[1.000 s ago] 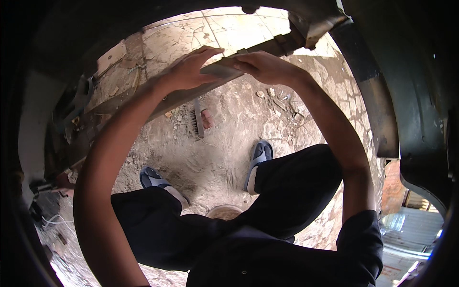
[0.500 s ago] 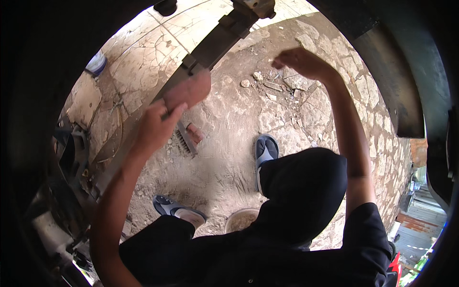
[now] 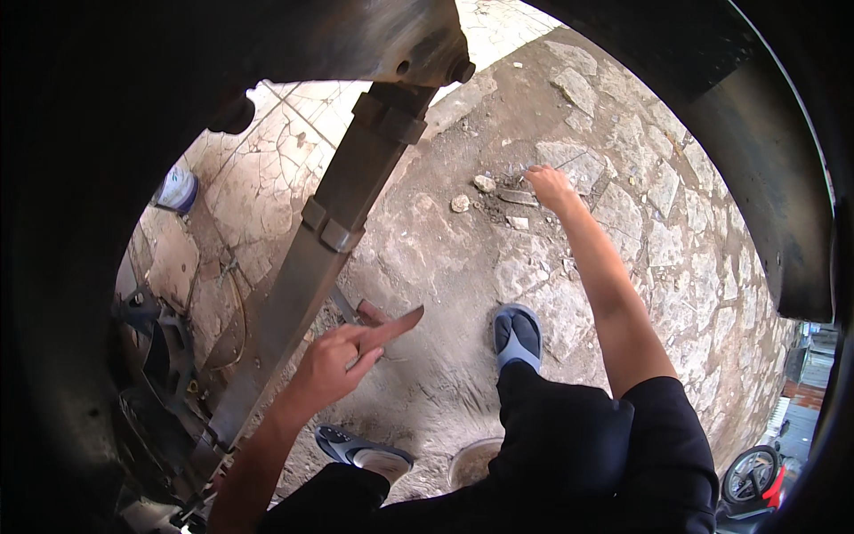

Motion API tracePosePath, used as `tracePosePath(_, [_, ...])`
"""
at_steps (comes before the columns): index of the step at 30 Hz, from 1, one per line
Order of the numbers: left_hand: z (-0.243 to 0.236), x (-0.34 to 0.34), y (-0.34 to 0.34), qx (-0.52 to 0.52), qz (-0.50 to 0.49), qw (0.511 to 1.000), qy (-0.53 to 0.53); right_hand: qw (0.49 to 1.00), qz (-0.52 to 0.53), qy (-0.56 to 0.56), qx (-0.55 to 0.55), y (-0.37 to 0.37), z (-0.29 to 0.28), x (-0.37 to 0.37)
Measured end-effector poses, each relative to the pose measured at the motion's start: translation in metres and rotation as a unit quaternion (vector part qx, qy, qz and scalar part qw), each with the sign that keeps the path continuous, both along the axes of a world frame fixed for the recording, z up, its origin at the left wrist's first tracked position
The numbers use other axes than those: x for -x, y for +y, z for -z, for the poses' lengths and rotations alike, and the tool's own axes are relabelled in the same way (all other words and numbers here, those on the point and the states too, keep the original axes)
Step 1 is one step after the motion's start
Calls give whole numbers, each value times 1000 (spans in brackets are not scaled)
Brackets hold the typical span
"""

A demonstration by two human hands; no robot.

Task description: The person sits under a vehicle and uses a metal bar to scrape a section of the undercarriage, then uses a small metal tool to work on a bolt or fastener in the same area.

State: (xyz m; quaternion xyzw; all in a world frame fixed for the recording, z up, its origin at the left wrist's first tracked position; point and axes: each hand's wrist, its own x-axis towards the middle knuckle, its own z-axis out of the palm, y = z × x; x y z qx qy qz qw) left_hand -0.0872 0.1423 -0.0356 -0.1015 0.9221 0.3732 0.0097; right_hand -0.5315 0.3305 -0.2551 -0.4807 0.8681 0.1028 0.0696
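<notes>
My left hand [image 3: 334,365] is closed on a thin reddish-brown sheet that looks like sandpaper [image 3: 398,327], seen nearly edge-on. Just behind those fingers a brush [image 3: 342,304] lies on the ground, mostly hidden; its reddish handle piece shows beside the sheet. A long dark steel bar with band clips, like a leaf spring [image 3: 307,258], slants past the left hand and meets a large dark metal part [image 3: 374,44] above. Over stone rubble further off, my right hand [image 3: 550,185] reaches out with loosely bent fingers, and I see nothing held in it.
Loose stones [image 3: 460,203] lie near the right hand on dusty stone paving. A round bowl-like container [image 3: 473,463] stands between my sandalled feet. A white and blue bucket [image 3: 178,190] is at far left, a motorcycle wheel [image 3: 750,474] at lower right. Dark curved metal [image 3: 756,169] frames the right.
My left hand has come down and nearer with the sheet, now turned edge-on and covering the brush. The right hand has lowered toward the rubble. The view has shifted, bringing more of the bar into sight.
</notes>
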Motion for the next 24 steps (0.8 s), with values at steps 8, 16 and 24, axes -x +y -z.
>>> tracePosePath(8, [24,-19,-5,-3,11,998,-54,997,71,-11,12,-3,17,-2])
tracePosePath(16, [24,-8,-10,14,25,998,-61,994,76,46,71,-2,40,7])
tracePosePath(24, [22,-5,-16,95,46,994,-39,991,49,91,82,2,38,0])
